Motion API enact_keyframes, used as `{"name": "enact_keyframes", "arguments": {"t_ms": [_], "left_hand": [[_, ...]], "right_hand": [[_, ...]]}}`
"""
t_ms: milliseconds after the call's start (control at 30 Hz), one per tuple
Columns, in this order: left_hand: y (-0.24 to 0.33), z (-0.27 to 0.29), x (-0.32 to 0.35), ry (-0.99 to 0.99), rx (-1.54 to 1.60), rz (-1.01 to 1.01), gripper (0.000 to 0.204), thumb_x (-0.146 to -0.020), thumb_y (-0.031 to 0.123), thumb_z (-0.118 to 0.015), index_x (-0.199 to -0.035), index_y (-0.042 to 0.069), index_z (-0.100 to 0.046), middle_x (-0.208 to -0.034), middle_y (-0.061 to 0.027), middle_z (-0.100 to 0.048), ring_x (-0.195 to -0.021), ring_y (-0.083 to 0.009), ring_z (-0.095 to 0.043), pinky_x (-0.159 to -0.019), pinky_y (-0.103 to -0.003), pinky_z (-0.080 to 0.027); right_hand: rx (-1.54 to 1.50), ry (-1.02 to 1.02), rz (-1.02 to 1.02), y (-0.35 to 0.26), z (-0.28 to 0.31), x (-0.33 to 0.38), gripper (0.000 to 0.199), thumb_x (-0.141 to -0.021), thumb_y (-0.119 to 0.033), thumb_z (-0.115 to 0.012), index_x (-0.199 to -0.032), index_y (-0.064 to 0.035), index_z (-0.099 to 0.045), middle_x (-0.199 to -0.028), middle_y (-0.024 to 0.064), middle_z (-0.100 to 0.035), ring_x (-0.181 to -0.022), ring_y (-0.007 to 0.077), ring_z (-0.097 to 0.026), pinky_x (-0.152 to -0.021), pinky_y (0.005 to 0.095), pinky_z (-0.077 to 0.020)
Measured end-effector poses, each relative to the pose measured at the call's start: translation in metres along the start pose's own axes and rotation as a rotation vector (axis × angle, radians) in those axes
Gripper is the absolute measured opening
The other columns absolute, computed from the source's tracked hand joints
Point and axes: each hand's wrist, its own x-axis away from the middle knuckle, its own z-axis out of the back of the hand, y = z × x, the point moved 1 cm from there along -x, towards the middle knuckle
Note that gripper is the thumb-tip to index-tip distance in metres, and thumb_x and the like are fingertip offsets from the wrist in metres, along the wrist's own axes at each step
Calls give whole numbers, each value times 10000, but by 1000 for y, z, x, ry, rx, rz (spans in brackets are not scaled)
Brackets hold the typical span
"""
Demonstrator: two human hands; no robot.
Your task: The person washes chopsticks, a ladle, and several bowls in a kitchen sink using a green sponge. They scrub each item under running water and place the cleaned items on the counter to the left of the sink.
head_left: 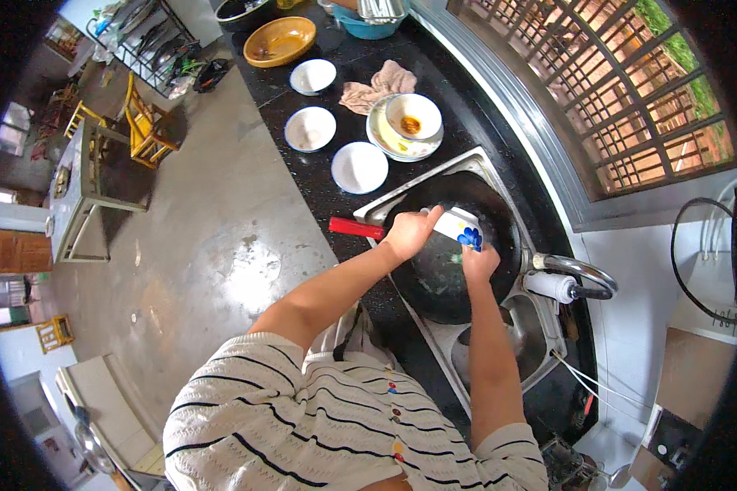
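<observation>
My left hand (409, 234) and my right hand (480, 263) are both closed on a white bowl with a blue flower pattern (460, 227). The bowl is tilted on its side above a large dark wok (434, 282), which sits in the metal sink (490, 170) and seems to have water in it. The wok's red handle (355, 227) sticks out over the counter's edge beside my left wrist. Whatever is inside the held bowl is hidden from this view.
Three white bowls (359, 168) stand along the black counter. Beside them are a stained bowl (415, 115) on stacked plates (382, 136) and a crumpled pink cloth (378, 87). Farther off are a brown basin (279, 42) and a blue basin (367, 26). A faucet (577, 266) rises at right.
</observation>
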Motion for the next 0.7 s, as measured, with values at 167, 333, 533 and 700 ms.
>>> {"name": "enact_keyframes", "arguments": {"t_ms": [167,333,533,700], "left_hand": [[-46,54,3,-26,41,322,303,-795,105,-538,-1090,94,-465,-721,-178,-614,-684,-377,-614,-600,-466,-488],[-130,90,13,44,118,710,334,-892,287,-490,-868,-29,-596,-737,-234,-616,-701,-391,-611,-641,-462,-486],[-167,105,2,-178,-114,773,453,-869,412,-459,-844,0,-645,-838,-225,-632,-824,-378,-615,-743,-450,-480],[-178,107,-21,-415,-199,790,445,-858,428,-461,-898,40,-674,-922,-177,-652,-886,-338,-628,-761,-426,-493]], "right_hand": [[251,-53,391,-17,-15,-14,409,-814,-402,-595,-741,-2,-638,-703,154,-613,-665,317,-599,-628,404,-471],[353,-276,205,6,-59,-16,385,-846,-405,-555,-970,-45,-612,-1039,149,-556,-893,322,-567,-785,484,-423],[142,-245,141,-32,-62,-50,524,-794,-477,-601,-1112,-64,-545,-1107,158,-510,-964,364,-521,-819,471,-425],[-349,-118,-55,-98,-67,-143,368,-909,-328,-517,-1103,-16,-537,-694,83,-618,-584,161,-593,-514,273,-463]]}}
